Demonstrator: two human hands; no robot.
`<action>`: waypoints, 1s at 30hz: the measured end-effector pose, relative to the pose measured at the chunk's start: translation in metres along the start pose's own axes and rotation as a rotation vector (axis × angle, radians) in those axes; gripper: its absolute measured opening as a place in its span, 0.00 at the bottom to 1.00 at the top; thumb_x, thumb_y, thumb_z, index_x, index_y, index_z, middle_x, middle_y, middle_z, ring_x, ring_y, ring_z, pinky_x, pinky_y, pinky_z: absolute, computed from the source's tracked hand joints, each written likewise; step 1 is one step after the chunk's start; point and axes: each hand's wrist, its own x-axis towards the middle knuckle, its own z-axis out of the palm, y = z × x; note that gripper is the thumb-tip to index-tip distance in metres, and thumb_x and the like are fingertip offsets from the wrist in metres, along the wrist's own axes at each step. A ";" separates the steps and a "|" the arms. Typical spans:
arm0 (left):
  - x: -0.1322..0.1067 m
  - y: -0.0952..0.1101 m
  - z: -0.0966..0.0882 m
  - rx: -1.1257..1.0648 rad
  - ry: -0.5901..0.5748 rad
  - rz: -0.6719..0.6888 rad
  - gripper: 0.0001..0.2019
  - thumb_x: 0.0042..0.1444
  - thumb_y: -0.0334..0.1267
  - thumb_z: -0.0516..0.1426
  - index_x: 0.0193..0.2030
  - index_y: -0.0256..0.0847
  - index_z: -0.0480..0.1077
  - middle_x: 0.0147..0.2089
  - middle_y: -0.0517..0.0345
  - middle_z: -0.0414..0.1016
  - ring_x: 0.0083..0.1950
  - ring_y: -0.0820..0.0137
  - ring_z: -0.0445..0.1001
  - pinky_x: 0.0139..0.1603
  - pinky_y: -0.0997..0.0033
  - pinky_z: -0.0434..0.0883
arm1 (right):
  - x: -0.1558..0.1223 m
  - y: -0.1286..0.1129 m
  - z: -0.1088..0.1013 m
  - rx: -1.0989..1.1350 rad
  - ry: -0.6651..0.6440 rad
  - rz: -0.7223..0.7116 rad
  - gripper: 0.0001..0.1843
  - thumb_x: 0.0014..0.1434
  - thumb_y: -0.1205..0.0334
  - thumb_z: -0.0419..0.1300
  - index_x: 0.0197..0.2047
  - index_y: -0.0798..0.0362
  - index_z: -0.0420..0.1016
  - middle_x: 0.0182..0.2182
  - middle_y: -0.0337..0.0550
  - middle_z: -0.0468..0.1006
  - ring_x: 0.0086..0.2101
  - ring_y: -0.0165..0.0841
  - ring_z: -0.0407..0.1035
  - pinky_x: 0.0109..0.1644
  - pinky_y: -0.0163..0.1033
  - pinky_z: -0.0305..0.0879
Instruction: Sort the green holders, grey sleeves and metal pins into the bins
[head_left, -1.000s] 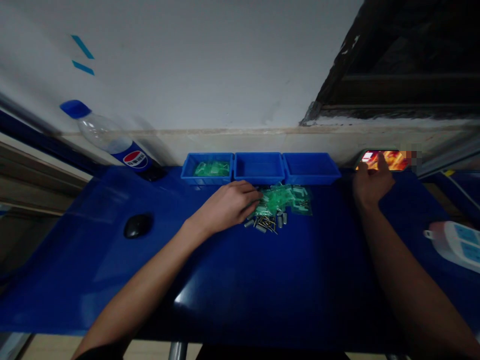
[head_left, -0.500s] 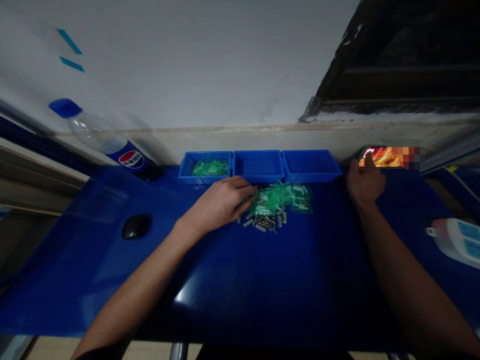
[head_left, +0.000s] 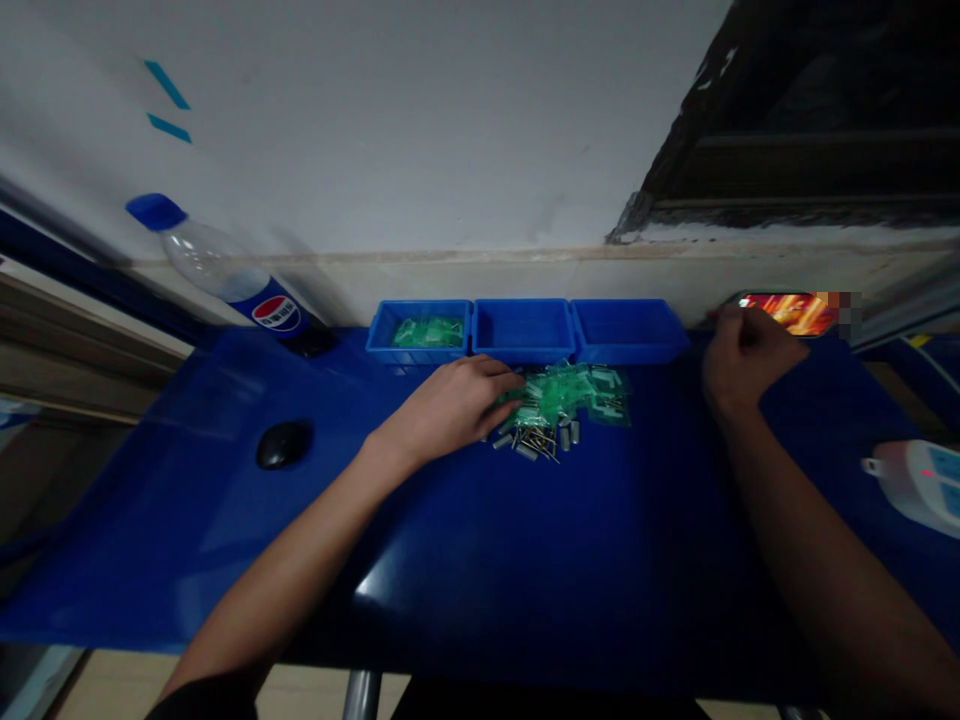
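Observation:
My left hand (head_left: 469,400) rests at the left side of a pile of green clear plastic packets (head_left: 566,392). Its fingers are loosely bent, with a gap between thumb and forefinger, and they touch the packets. Loose thin brass-coloured screws or pins (head_left: 536,441) and short grey metal cylinders (head_left: 565,438) lie before the pile. At the far right, my right hand (head_left: 750,360) is in front of a phone (head_left: 799,313) with a lit screen, covering its lower left part. The right thumb and fingers are apart and hold nothing; contact with the phone is unclear.
Three blue bins stand along the wall: the left bin (head_left: 381,348) contains green packets, beside the middle bin (head_left: 523,350) and right bin (head_left: 634,350). A Pepsi bottle (head_left: 277,312) and black mouse (head_left: 283,445) are at left. A white-and-red container (head_left: 919,485) sits right on the blue table (head_left: 480,570).
My right hand has turned, its fingers now reaching further right across the phone's lower edge. The picture on the screen has changed. My left hand stays at the packets; the view shifted slightly.

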 end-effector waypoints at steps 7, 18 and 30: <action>-0.001 -0.003 0.018 0.036 -0.068 -0.059 0.22 0.66 0.45 0.65 0.61 0.35 0.75 0.55 0.40 0.82 0.51 0.52 0.84 0.49 0.55 0.80 | -0.015 -0.088 -0.031 0.395 -0.534 -0.312 0.16 0.66 0.53 0.60 0.33 0.51 0.86 0.21 0.39 0.74 0.22 0.33 0.64 0.30 0.41 0.58; 0.005 0.005 0.029 0.083 -0.001 -0.062 0.29 0.63 0.47 0.67 0.66 0.33 0.71 0.56 0.39 0.82 0.55 0.51 0.82 0.52 0.55 0.80 | -0.046 -0.122 -0.022 0.433 -1.011 -0.554 0.10 0.66 0.54 0.62 0.42 0.44 0.86 0.29 0.38 0.83 0.27 0.35 0.73 0.34 0.42 0.65; 0.004 -0.009 0.028 -0.241 0.061 -0.086 0.16 0.73 0.44 0.58 0.58 0.38 0.80 0.50 0.46 0.86 0.49 0.61 0.86 0.51 0.63 0.79 | -0.039 -0.117 -0.023 0.515 -0.993 -0.495 0.09 0.64 0.56 0.65 0.44 0.46 0.87 0.34 0.41 0.84 0.29 0.34 0.72 0.35 0.42 0.64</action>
